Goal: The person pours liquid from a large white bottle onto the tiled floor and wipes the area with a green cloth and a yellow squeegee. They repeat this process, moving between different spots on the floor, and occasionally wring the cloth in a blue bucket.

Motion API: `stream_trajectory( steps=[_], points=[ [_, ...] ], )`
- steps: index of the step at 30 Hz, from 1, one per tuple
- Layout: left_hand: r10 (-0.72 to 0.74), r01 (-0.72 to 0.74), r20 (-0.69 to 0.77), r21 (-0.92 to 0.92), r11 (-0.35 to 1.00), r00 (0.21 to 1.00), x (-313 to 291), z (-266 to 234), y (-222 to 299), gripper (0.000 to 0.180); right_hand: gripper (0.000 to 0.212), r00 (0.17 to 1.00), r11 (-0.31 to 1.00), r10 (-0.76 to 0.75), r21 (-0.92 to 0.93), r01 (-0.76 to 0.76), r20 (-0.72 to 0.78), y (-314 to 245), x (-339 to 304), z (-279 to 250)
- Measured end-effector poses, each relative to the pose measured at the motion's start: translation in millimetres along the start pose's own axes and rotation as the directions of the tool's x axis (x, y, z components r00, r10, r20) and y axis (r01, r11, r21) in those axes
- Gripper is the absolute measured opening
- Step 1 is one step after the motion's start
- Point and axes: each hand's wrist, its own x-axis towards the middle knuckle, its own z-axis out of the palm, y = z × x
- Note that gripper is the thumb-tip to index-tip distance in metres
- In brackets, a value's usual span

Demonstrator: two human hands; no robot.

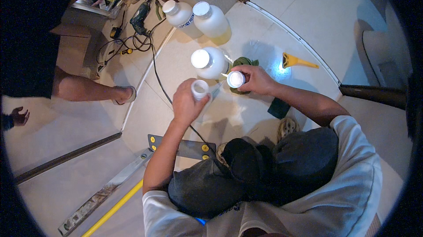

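My left hand (187,103) is wrapped round a white, open-mouthed plastic bottle (201,87); its lower part is mostly hidden. In my right hand (254,79) a round white cap (236,79) is pinched between fingers and thumb, just right of the open mouth and apart from it. Right beyond both hands stands a white-capped translucent bottle (214,61). Behind my right hand lies a crumpled green cloth (245,64), partly covered by the fingers.
Two larger capped bottles (212,23) stand farther off, one holding yellowish liquid. A yellow scraper (299,61) lies at right, a dark green pad (278,108) nearer me. A drill (140,16) trails its black cable (159,80) across the floor. Another person's leg (86,86) is at left.
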Motion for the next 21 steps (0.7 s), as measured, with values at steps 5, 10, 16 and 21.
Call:
stream_trajectory(
  steps=[5, 10, 16, 21],
  points=[
    [-0.35, 0.245, -0.087, -0.562, 0.79, 0.933, 10.8, -9.0, -46.7, 0.063, 0.055, 0.996, 0.998, 0.037, -0.048, -0.041, -0.086, 9.6, 6.9, -19.1],
    [-0.452, 0.276, -0.121, -0.646, 0.712, 0.884, 36.6, -18.3, -64.0, 0.069, 0.056, 0.977, 0.99, -0.001, -0.138, -0.029, -0.213, 32.5, 24.7, -37.9],
    [-0.429, 0.296, -0.098, -0.587, 0.754, 0.898, 63.9, -17.4, -77.9, 0.073, 0.058, 0.948, 0.984, -0.028, -0.175, -0.03, -0.318, 57.3, 49.2, -63.0],
    [-0.357, 0.254, -0.199, -0.406, 0.878, 0.913, 92.0, -43.3, -79.3, 0.08, 0.061, 0.929, 0.992, 0.027, -0.106, -0.071, -0.368, 70.1, 61.9, -74.4]
  ],
)
